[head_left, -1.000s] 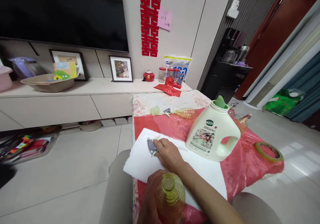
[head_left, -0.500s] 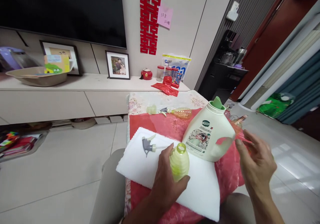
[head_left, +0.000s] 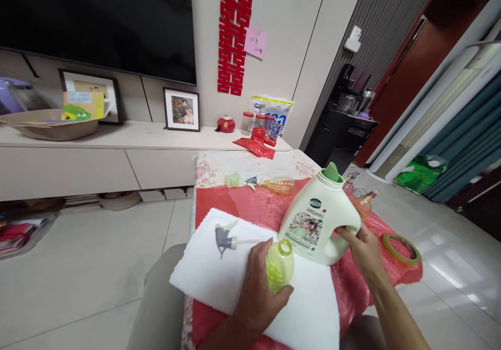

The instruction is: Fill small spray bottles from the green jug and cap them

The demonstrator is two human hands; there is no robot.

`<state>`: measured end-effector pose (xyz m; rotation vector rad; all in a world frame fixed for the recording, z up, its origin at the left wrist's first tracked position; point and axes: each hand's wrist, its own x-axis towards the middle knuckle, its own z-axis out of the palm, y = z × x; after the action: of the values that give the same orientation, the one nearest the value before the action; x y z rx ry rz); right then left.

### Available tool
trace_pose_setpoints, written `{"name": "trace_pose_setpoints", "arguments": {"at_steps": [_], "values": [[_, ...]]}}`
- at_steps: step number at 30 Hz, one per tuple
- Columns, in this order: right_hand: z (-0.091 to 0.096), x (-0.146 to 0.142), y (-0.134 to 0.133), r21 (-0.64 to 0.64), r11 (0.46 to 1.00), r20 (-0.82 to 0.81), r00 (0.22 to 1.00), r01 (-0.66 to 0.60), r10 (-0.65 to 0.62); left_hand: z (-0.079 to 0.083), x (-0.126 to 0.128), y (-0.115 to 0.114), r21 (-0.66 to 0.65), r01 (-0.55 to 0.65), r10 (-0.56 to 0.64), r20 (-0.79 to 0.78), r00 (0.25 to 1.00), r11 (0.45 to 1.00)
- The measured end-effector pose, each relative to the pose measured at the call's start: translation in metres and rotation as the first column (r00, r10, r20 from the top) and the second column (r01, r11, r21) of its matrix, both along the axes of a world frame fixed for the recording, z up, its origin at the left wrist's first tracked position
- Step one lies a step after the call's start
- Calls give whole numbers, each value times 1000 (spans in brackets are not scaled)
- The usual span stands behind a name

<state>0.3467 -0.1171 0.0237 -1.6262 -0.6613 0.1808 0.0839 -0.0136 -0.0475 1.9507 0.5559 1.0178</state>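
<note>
My left hand (head_left: 259, 282) is wrapped round a yellow-green translucent spray bottle (head_left: 280, 267), its open neck facing up. To the right stands a large pale green detergent jug (head_left: 311, 225), uncapped, with a green spout at its mouth. The fingers of my right hand (head_left: 362, 245) pass through the jug's handle and close on it. On the white cloth (head_left: 219, 287), left of the bottle, lies a grey spray head (head_left: 224, 239) with its tube pointing toward my left hand. The cloth lies under the bottle.
An orange spray bottle (head_left: 279, 185) and a pale green cap (head_left: 231, 180) lie at the back of the table. A roll of tape (head_left: 402, 249) lies on the red plastic sheet (head_left: 250, 204) at right. Glass jars (head_left: 247, 123) stand on the cabinet behind.
My right hand has moved left from open air onto the jug's handle and taken hold of it. My left hand still holds the spray bottle. The view has shifted slightly.
</note>
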Motion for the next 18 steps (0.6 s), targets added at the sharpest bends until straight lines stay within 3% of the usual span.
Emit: {"name": "trace_pose_setpoints", "arguments": {"at_steps": [8, 14, 18], "values": [[-27, 14, 15, -83, 976, 17, 979, 202, -202, 3, 0, 0, -9, -5, 5, -12, 1000, 1000], [-20, 9, 19, -65, 963, 25, 965, 263, -262, 4, 2, 1, -27, -7, 6, -28, 1000, 1000], [-2, 6, 12, -6, 950, 41, 950, 311, -310, 4, 3, 2, -11, -9, 9, -21, 1000, 1000]]}}
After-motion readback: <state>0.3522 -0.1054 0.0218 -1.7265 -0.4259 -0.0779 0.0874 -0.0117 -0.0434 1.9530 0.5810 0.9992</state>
